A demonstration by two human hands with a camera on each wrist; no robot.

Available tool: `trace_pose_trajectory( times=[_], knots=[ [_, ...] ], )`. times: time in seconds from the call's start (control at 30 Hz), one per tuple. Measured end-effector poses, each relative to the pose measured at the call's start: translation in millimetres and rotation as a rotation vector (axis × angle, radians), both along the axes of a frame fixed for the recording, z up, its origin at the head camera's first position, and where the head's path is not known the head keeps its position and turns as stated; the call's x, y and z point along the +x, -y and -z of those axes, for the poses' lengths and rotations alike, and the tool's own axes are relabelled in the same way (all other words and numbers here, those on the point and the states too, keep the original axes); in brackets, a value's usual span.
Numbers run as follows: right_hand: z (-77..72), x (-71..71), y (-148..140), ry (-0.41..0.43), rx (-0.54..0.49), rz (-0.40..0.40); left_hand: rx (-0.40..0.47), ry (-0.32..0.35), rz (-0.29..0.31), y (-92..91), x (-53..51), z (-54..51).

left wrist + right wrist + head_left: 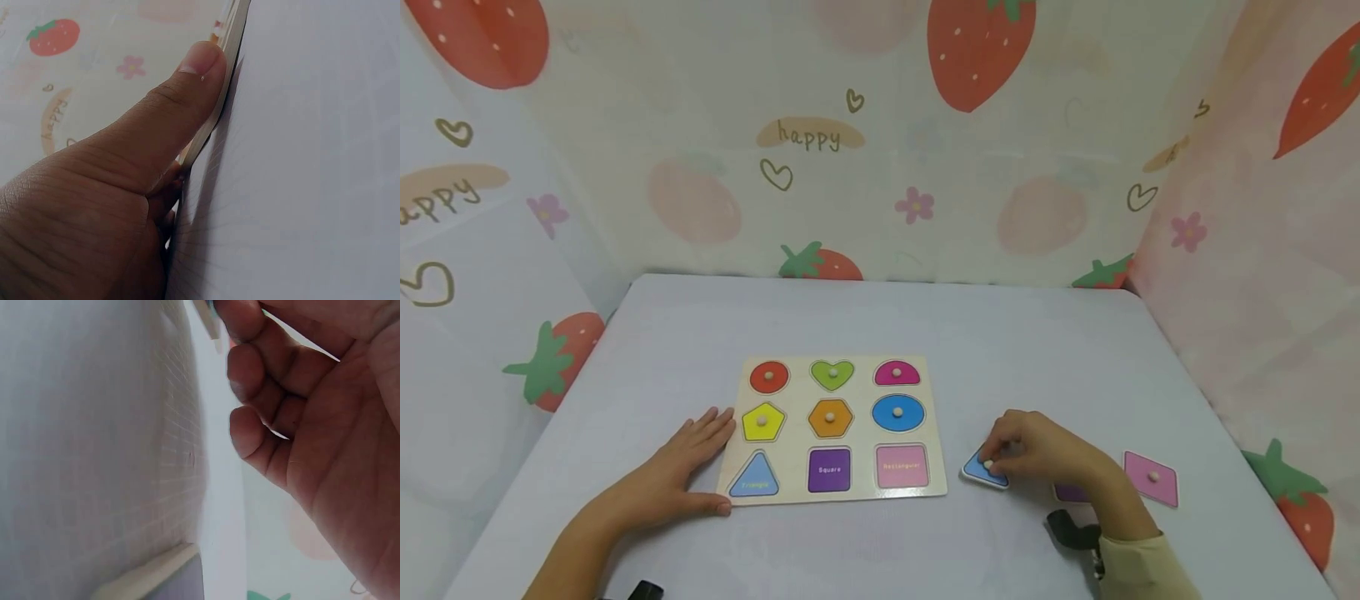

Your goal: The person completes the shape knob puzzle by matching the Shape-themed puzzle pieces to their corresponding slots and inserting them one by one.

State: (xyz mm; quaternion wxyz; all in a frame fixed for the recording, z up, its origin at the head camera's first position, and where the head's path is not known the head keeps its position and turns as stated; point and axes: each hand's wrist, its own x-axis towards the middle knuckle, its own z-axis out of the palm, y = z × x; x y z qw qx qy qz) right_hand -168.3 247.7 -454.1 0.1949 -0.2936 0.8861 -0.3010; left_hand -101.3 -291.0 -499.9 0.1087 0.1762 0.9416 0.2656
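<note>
A pale puzzle board (865, 442) lies on the table, with knobbed pieces in its upper two rows. Its bottom row shows a triangle, a square and a rectangle printed with words and without knobs. My left hand (673, 479) rests at the board's left edge, fingers extended; the left wrist view shows the thumb (187, 87) against the board's side. My right hand (1048, 450) pinches the knob of a blue triangle piece (976, 472), right of the board. In the right wrist view, the other fingers of the hand (325, 406) are curled and the piece is mostly cut off.
A pink piece with a knob (1152, 478) lies at the right of the table. A purple piece (1070, 493) is partly hidden under my right wrist. Behind the white table (880, 317) hangs a strawberry-patterned cloth (880, 208), which also covers both sides.
</note>
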Motion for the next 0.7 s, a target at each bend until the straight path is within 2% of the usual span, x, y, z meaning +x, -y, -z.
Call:
trace_pose_trajectory(
  times=[0.1, 0.33, 0.53, 0.7],
  knots=[
    [-2.5, -0.5, 2, -0.018, -0.011, 0.007, -0.002, 0.002, 0.001, -0.6, -1.0, 1.3],
    [-8.6, 0.3, 16, -0.045, -0.023, 0.011, 0.010, -0.037, 0.028, -0.9, -0.7, 1.8],
    [-16.1, 0.1, 33, -0.033, -0.016, -0.006, 0.008, -0.031, 0.024, 0.5, -0.4, 1.5],
    [-24.1, -1.8, 49, -0.058, 0.002, -0.025, -0.015, -0.013, 0.004, 0.2, -1.6, 2.5]
  ],
)
